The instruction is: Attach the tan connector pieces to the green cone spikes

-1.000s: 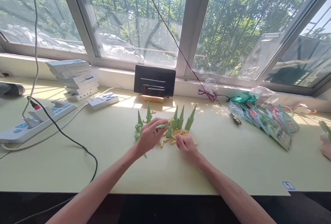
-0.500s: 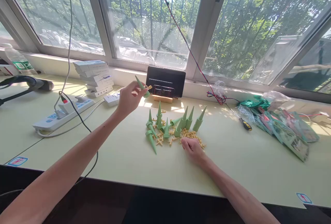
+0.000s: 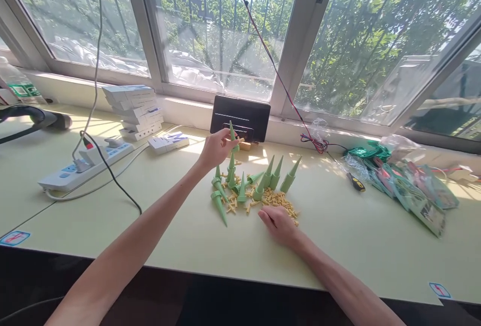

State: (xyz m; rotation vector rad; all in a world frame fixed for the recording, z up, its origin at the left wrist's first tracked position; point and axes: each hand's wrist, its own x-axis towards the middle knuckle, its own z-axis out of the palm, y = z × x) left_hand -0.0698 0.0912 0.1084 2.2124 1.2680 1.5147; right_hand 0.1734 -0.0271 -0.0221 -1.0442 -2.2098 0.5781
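My left hand (image 3: 218, 150) pinches a green watering spike (image 3: 232, 131) above the table, its point up, in front of the tablet. A small yellow piece (image 3: 241, 140) shows at its side by my fingertips. Loosely curled, my right hand (image 3: 278, 221) rests on the table at the near edge of a pile of yellow T-shaped pieces (image 3: 276, 198); whatever its fingers may hold is hidden. Behind the pile stand several upright green spikes (image 3: 288, 180). To the left, more spikes stand or lie among loose yellow pieces, one lying spike (image 3: 219, 208) pointing toward me.
A dark tablet (image 3: 251, 110) leans at the window with a phone before it. White boxes (image 3: 137, 110) and a power strip (image 3: 86, 165) with cables are at left. On the right lie a screwdriver (image 3: 355, 182) and packaged green bags (image 3: 417, 200).
My left hand has moved right with the spike, which has swung closer to upright. My right hand has shifted slightly toward me and stays curled beside the pile.
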